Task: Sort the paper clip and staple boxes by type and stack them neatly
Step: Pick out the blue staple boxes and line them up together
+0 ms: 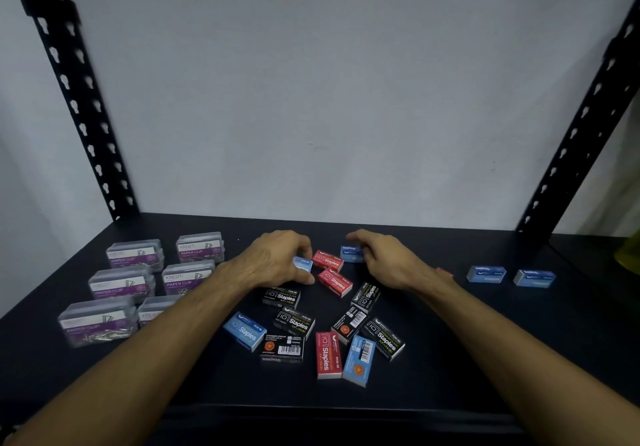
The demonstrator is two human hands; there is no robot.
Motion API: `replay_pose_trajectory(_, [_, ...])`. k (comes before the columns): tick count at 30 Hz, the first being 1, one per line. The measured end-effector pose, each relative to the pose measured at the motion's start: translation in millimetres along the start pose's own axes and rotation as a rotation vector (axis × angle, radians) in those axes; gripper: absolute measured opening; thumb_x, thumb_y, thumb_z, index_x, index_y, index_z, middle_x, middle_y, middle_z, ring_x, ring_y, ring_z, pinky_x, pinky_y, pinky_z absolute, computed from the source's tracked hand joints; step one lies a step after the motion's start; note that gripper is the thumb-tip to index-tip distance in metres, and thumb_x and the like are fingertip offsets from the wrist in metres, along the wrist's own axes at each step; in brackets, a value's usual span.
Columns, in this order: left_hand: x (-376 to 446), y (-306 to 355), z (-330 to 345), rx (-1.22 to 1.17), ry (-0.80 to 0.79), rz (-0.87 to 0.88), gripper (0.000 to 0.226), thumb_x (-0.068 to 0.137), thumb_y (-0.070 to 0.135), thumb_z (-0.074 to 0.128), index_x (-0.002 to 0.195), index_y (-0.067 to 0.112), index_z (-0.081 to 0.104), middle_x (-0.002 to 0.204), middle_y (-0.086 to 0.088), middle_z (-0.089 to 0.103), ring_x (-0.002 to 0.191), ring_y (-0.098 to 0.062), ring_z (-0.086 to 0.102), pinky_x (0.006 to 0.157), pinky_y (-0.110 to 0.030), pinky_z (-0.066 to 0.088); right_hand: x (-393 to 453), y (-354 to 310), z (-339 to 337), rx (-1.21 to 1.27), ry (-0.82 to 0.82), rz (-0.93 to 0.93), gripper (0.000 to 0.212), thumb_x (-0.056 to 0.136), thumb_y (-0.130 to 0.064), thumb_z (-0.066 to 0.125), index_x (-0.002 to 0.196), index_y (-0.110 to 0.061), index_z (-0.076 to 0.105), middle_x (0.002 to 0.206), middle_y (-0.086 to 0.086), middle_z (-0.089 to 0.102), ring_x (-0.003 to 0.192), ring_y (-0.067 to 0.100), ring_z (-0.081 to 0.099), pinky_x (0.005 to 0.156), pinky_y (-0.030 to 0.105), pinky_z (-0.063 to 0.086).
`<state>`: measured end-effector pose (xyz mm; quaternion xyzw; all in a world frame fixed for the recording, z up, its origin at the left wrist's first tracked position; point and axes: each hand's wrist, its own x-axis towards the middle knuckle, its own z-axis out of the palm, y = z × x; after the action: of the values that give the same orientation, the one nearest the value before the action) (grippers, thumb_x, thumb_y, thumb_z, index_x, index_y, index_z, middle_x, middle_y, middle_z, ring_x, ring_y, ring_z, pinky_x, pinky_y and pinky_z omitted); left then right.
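Scattered staple boxes (327, 354) lie nearest; left hand (277, 260) pinches one blue box (303, 264), right hand (384, 255) another (350, 254).

Clear plastic paper clip boxes (133, 253) on matt shelf (450, 359).

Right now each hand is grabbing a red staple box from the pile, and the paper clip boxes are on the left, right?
Not quite. The head view shows each hand grabbing a blue staple box, not a red one: the left hand holds one blue box, the right hand another. The paper clip boxes are on the left.
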<state>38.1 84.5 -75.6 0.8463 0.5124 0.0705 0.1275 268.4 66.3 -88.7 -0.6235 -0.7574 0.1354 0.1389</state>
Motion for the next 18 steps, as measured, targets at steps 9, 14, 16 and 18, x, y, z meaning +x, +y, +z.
replay_pose_trajectory(9, [-3.9, -1.6, -1.9, -0.103, 0.014, -0.005, 0.035, 0.072, 0.042, 0.083, 0.096, 0.029, 0.061, 0.09, 0.016, 0.048, 0.087, -0.01, 0.052, 0.07, -0.028, 0.041, 0.5, -1.8, 3.5, -0.06, 0.032, -0.037, 0.04, 0.096, -0.012, 0.051, 0.135, -0.018, 0.056, 0.135, 0.002, 0.06, 0.124, 0.019, 0.055, 0.107, 0.041, 0.043])
replay_pose_trajectory(14, [-3.6, -0.4, -1.5, -0.163, 0.005, -0.038, 0.037, 0.071, 0.041, 0.084, 0.093, 0.025, 0.06, 0.087, 0.013, 0.052, 0.075, -0.005, 0.051, 0.061, -0.025, 0.038, 1.0, -0.2, 5.5, -0.049, 0.047, -0.036, 0.037, 0.097, -0.013, 0.051, 0.134, -0.018, 0.057, 0.134, 0.002, 0.061, 0.123, 0.019, 0.054, 0.107, 0.041, 0.043])
replay_pose_trajectory(16, [-3.7, -0.5, -1.6, -0.18, 0.001, -0.039, 0.035, 0.071, 0.04, 0.085, 0.092, 0.025, 0.06, 0.086, 0.011, 0.054, 0.074, -0.006, 0.052, 0.06, -0.025, 0.038, 0.9, 0.4, 6.0, -0.04, 0.052, -0.037, 0.037, 0.097, -0.012, 0.052, 0.134, -0.018, 0.057, 0.134, 0.002, 0.061, 0.123, 0.018, 0.054, 0.107, 0.041, 0.043])
replay_pose_trajectory(18, [-4.0, -0.5, -1.9, -0.186, -0.006, -0.035, 0.034, 0.071, 0.039, 0.085, 0.091, 0.026, 0.061, 0.086, 0.01, 0.055, 0.073, -0.006, 0.052, 0.061, -0.026, 0.039, 0.7, 0.6, 6.1, -0.036, 0.054, -0.038, 0.038, 0.097, -0.012, 0.051, 0.133, -0.018, 0.057, 0.134, 0.002, 0.061, 0.123, 0.018, 0.054, 0.106, 0.041, 0.044])
